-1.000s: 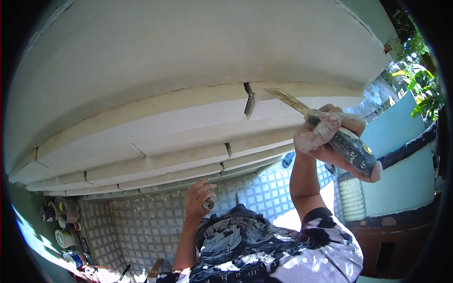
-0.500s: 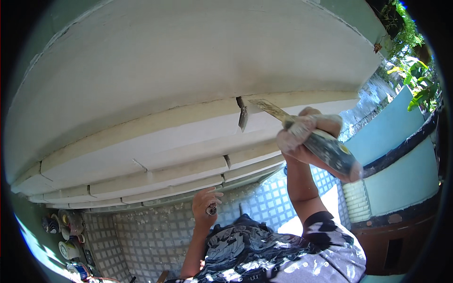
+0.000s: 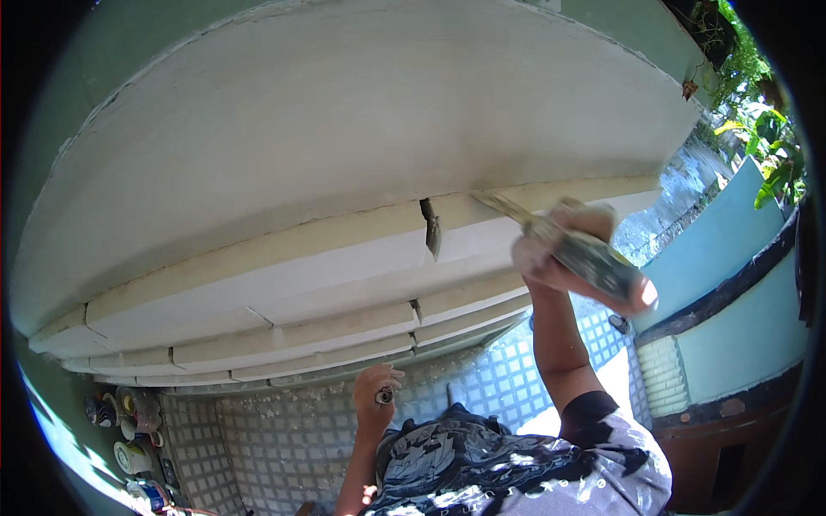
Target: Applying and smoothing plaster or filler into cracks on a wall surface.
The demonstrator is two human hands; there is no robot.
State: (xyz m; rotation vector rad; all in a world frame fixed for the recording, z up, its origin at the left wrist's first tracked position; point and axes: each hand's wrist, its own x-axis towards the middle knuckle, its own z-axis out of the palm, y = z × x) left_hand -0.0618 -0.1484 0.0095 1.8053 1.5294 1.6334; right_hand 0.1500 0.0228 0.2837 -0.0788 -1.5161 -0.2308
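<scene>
My right hand [image 3: 564, 241] is closed around the dark handle of a putty knife [image 3: 508, 209], and both are somewhat blurred. The knife's narrow, stained blade points up and left, its tip at the cream edge of the broad pale slab [image 3: 361, 112]. To the left of the tip, a dark vertical gap [image 3: 428, 225] breaks that edge. Lower down, in front of my body, my left hand [image 3: 376, 394] is wrapped round a small dark object [image 3: 385, 395] seen end-on. Its kind I cannot make out. White dust or paste coats the fingers of both hands.
Pale stepped ledges [image 3: 292, 331] with narrow joints run below the slab. Far beneath lies a checkered tile floor [image 3: 284, 447]. Cans and containers [image 3: 132, 456] stand at lower left. To the right are a light-blue curved wall [image 3: 731, 301] and green plants [image 3: 770, 138].
The putty knife has shifted right along the cream edge, farther from the dark gap. My left hand keeps its grip on the small dark object. The whole view has tilted slightly.
</scene>
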